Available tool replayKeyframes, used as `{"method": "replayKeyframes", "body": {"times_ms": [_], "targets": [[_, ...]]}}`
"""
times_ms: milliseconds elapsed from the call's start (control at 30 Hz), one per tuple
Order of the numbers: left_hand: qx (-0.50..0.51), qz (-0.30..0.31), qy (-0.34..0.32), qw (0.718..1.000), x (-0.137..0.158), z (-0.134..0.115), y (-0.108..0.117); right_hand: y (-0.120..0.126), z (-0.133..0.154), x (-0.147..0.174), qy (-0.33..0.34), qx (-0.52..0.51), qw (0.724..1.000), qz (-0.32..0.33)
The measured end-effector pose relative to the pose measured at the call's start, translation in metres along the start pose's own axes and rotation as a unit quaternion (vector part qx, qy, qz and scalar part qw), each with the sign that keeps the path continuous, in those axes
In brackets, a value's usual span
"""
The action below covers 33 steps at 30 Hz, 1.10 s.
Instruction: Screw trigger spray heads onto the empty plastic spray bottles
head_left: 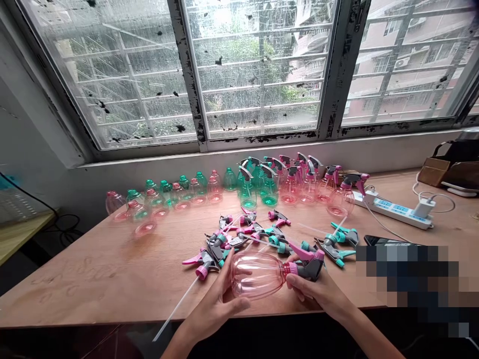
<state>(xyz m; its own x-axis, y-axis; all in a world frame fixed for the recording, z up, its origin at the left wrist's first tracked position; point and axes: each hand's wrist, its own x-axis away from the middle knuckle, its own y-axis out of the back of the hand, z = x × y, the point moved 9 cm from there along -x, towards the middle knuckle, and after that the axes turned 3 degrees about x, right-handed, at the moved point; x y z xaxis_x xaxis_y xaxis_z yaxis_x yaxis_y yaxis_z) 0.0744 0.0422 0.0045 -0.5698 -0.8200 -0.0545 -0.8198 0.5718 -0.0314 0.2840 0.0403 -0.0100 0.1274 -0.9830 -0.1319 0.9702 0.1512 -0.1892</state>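
Note:
A clear pink spray bottle [256, 276] lies sideways between my hands, just above the table's front edge. My left hand [220, 294] cups its base end, fingers behind it and thumb below. At the neck, my right hand [309, 284] closes its thumb and fingers around the pink collar [291, 269]. The grey and pink trigger head [310, 262] sits on the bottle's neck. Just beyond lies a pile of loose trigger heads [239, 239], pink-grey and green-grey. One with a pink collar [202, 271] points its white dip tube toward the front edge.
Headless pink and green bottles [181, 197] stand at the back left. Bottles with trigger heads [288, 187] stand at the back middle. To the right are a white power strip [396, 209], a phone [389, 241] and a brown bag [445, 167]. Windows [258, 70] rise behind the wooden table [93, 269].

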Motion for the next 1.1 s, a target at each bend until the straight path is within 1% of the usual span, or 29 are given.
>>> {"method": "replayKeyframes", "body": {"times_ms": [67,167,233,333,433,500,633,733,867,1033,1100], "targets": [[0.015,0.008,-0.001,1.0,-0.0002,0.0003,-0.0011,0.0001,-0.0006,-0.0005,0.002,-0.003,1.0,0.0],[-0.001,0.011,-0.025,1.0,-0.0007,-0.0027,-0.0027,0.0019,-0.0033,-0.0021,-0.001,-0.011,1.0,-0.002],[-0.014,0.007,-0.029,0.999,-0.0008,-0.0029,-0.0028,0.0019,-0.0036,-0.0026,-0.004,-0.008,1.0,-0.003],[-0.011,-0.001,-0.019,1.0,-0.0005,-0.0014,-0.0006,-0.0005,-0.0007,-0.0013,-0.005,-0.006,1.0,-0.005],[0.017,0.002,-0.003,1.0,-0.0001,0.0008,0.0002,-0.0027,0.0013,0.0011,-0.011,0.007,1.0,-0.008],[0.015,0.007,-0.007,1.0,-0.0001,-0.0006,-0.0005,-0.0018,0.0003,0.002,-0.018,0.015,1.0,-0.014],[-0.021,0.011,-0.03,0.999,-0.0006,-0.0045,-0.0025,0.0005,-0.0012,0.0012,-0.015,-0.011,1.0,-0.018],[-0.009,0.011,-0.018,1.0,-0.0012,-0.0025,-0.0024,0.0006,-0.001,0.0007,-0.011,-0.017,1.0,-0.018],[0.011,-0.005,-0.003,1.0,-0.001,-0.0017,0.001,-0.0002,-0.004,0.0,-0.023,-0.01,1.0,-0.013],[-0.041,0.001,-0.009,0.999,0.0,-0.0056,-0.0031,0.0036,-0.0055,-0.0028,-0.006,0.009,1.0,-0.014],[-0.046,-0.004,-0.013,0.999,-0.0003,-0.0064,-0.0032,0.0042,-0.0054,-0.0027,-0.006,0.012,1.0,-0.016]]}}
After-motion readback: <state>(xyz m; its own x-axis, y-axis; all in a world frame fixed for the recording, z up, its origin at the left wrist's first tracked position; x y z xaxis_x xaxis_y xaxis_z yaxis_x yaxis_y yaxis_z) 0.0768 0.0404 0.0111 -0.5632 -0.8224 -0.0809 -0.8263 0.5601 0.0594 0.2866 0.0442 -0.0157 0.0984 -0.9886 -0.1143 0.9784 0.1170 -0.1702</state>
